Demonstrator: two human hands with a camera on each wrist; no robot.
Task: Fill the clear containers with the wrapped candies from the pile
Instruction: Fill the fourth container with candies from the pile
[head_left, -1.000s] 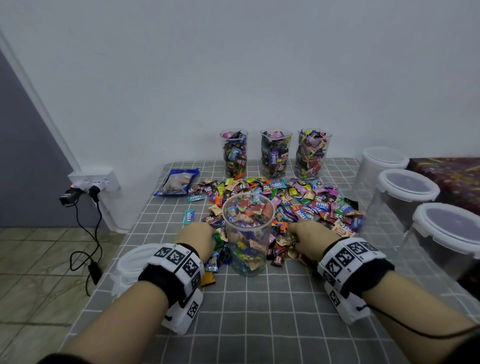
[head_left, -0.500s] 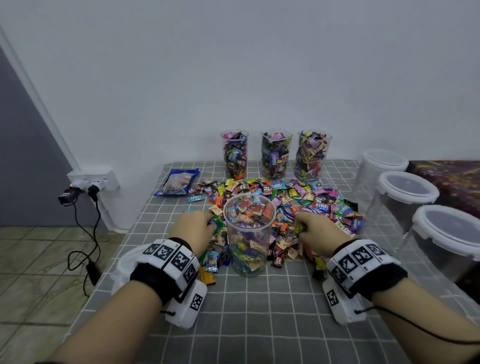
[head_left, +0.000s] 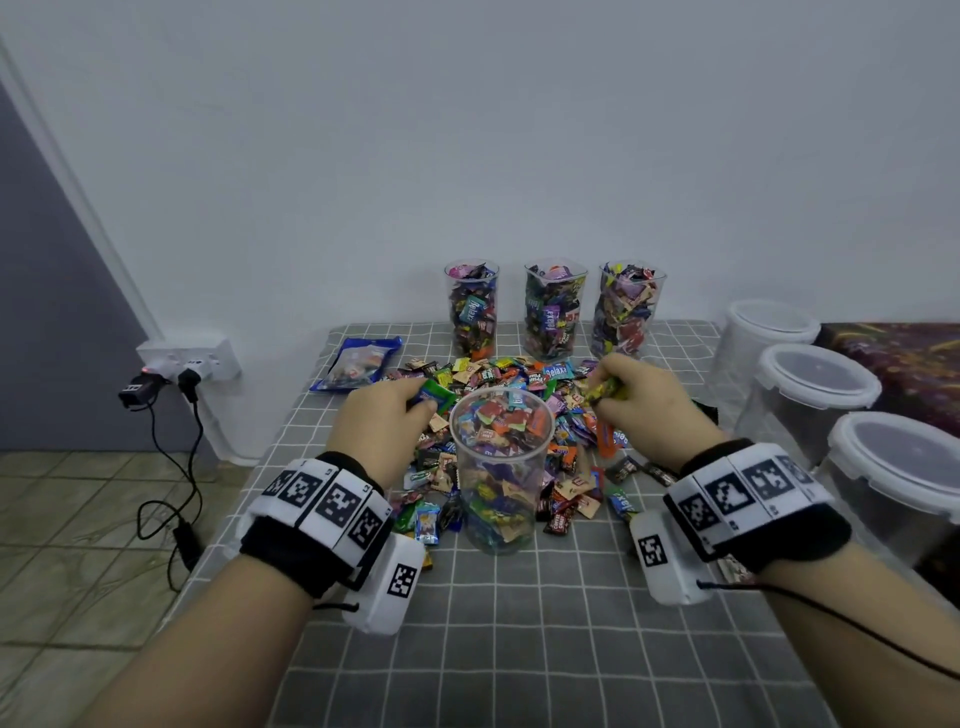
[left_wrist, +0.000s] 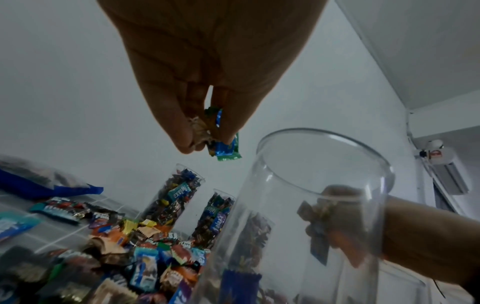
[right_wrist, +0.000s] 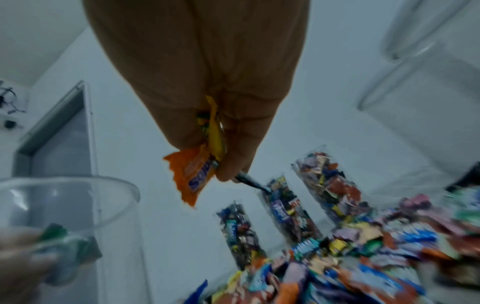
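Observation:
A clear cup (head_left: 500, 467) nearly full of wrapped candies stands in the middle of the table, in front of the candy pile (head_left: 524, 379). My left hand (head_left: 387, 415) is raised just left of the cup's rim (left_wrist: 322, 164) and grips a few candies, a green-blue one (left_wrist: 224, 148) sticking out. My right hand (head_left: 641, 400) hovers right of the rim, gripping a handful with an orange wrapper (right_wrist: 193, 172) and a yellow one hanging out. Three full clear cups (head_left: 553, 309) stand at the back by the wall.
A blue candy bag (head_left: 356, 361) lies at the back left. Three lidded clear tubs (head_left: 815, 384) line the right edge. A white lid lies under my left wrist at the table's left edge. A wall socket with cables (head_left: 176, 374) sits left of the table.
Both hands rose from the pile with candies in their grip and moved up beside the cup's rim. An orange candy now dangles below my right hand.

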